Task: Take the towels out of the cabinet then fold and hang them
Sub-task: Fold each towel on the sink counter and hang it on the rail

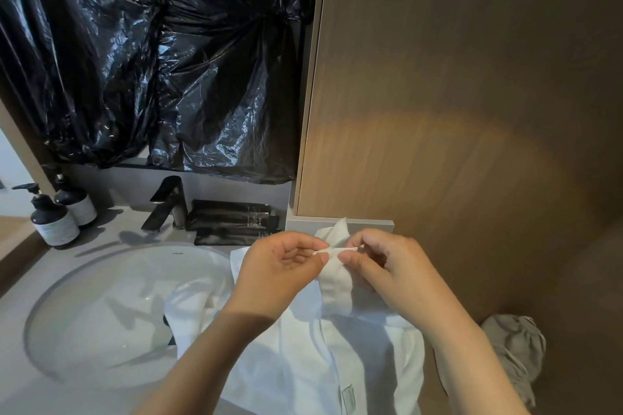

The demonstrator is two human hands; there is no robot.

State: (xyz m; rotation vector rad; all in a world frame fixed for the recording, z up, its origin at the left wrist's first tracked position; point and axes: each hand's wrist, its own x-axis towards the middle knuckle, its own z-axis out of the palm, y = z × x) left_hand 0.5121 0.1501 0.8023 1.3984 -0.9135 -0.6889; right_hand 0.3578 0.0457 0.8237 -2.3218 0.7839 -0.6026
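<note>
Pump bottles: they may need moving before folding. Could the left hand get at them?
Probably, once freed: the left hand pinches the white towel, but nothing stands between it and the pump bottles across the sink.

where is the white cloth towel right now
Head view, lower centre: the white cloth towel is pinched between left hand and right hand, its rest draped across the right rim of the round white sink.

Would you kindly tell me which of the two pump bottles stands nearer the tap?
The rear bottle, partly hidden behind the front bottle, is the one closer to the black tap.
</note>
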